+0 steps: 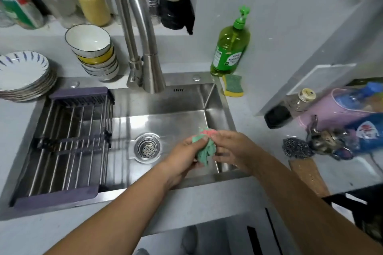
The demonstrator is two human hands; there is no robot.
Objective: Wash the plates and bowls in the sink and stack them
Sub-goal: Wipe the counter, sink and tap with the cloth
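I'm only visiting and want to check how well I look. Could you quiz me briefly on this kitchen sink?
1. True or false: plates lie in the sink.
2. What do the left hand and right hand grip? A a sponge; B a green and pink cloth; C a bowl.
3. Fill in: the stack of bowls stands to the ___ of the faucet.
Key: 1 false, the stack of plates sits on the counter. 2 B. 3 left.
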